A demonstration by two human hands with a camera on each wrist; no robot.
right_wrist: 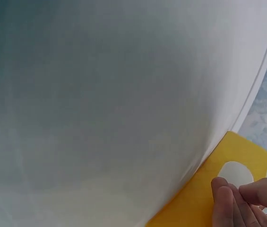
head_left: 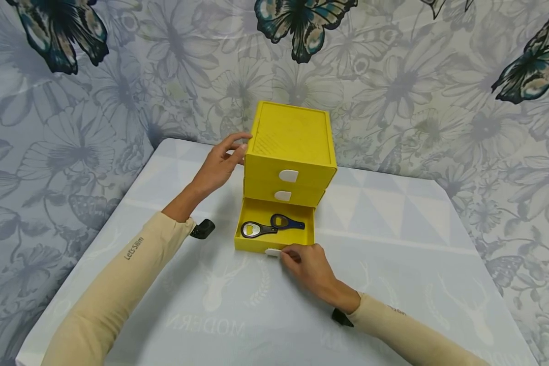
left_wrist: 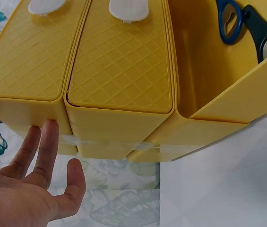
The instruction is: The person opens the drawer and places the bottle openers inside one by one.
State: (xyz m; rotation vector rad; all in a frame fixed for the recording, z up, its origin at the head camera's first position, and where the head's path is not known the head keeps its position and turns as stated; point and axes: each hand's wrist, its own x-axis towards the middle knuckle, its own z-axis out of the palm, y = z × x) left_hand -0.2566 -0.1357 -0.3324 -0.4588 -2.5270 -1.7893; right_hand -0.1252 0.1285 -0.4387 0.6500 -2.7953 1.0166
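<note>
A yellow three-drawer box (head_left: pixel 293 132) stands on the table with its bottom drawer (head_left: pixel 310 235) pulled out. In that drawer lie a black-handled bottle opener (head_left: pixel 264 230) and a blue bottle opener (head_left: pixel 295 223), partly seen in the left wrist view too. My right hand (head_left: pixel 312 269) pinches the white handle (head_left: pixel 272 252) on the drawer front; the right wrist view shows thumb and fingers at this white tab (right_wrist: pixel 236 173). With fingers extended, my left hand (head_left: pixel 217 170) rests against the box's left side. The left wrist view shows its fingertips (left_wrist: pixel 49 130) at the yellow wall.
The two upper drawers, with white handles (head_left: pixel 288 176), are closed. A pale patterned cloth (head_left: pixel 224 305) covers the table. Behind stands a floral backdrop (head_left: pixel 393 101) with butterflies. Clear tape (left_wrist: pixel 147 146) runs along the box's side.
</note>
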